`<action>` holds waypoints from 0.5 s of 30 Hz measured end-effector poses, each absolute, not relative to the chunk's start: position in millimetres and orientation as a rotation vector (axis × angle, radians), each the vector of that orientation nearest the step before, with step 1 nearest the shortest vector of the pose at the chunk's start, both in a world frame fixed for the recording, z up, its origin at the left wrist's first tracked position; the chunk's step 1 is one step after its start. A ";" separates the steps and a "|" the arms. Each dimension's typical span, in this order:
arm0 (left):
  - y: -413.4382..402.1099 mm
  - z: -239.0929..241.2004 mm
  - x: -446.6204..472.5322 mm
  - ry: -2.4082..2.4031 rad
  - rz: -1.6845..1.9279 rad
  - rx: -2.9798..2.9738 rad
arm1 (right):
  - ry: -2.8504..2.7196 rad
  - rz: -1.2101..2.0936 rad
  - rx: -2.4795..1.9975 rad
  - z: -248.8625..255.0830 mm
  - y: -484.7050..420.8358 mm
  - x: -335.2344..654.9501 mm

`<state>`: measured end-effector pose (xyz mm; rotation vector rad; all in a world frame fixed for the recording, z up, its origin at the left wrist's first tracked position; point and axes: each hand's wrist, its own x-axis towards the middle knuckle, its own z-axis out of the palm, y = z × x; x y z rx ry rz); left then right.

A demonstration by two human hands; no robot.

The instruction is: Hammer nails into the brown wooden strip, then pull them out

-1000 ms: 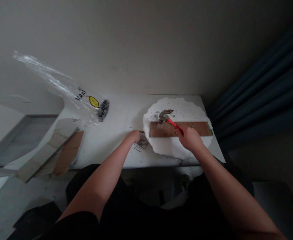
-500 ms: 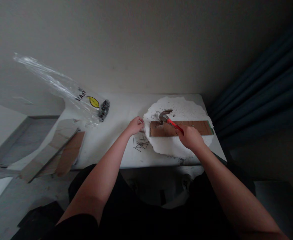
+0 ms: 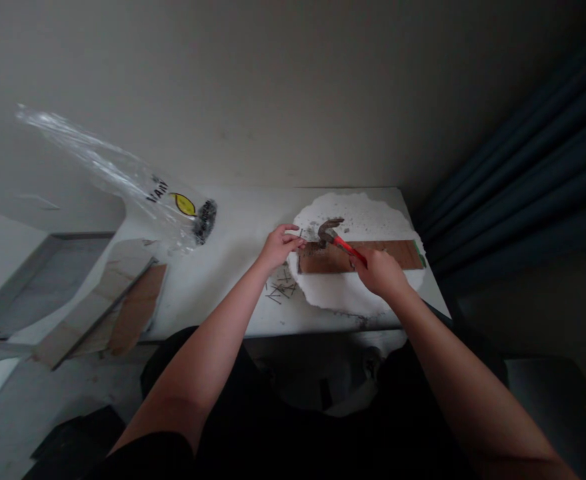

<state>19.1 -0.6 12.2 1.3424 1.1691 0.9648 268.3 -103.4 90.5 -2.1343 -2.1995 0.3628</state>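
A brown wooden board (image 3: 373, 256) lies on a white foam slab (image 3: 343, 293) at the right of a white table (image 3: 213, 293). My right hand (image 3: 380, 273) is closed round the red handle of a claw hammer (image 3: 333, 236), whose head hangs over the board's left end. My left hand (image 3: 280, 245) is pinched at the board's left end, apparently on a small nail that is too tiny to be sure of. Loose nails (image 3: 281, 288) lie scattered on the table just below that hand.
A clear plastic bag (image 3: 137, 183) with a yellow label and dark contents leans at the table's back left. Wooden planks (image 3: 113, 307) overhang the table's left edge. A dark curtain (image 3: 523, 173) hangs at the right, a plain wall stands behind.
My left hand has risen from the pile of nails and moved right to the board's left end, fingers pinched. The hammer hand has barely shifted.
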 end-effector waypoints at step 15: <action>-14.1 -1.8 40.5 1.174 0.844 1.732 | -2.256 0.381 -2.161 88.0 -101.7 268.9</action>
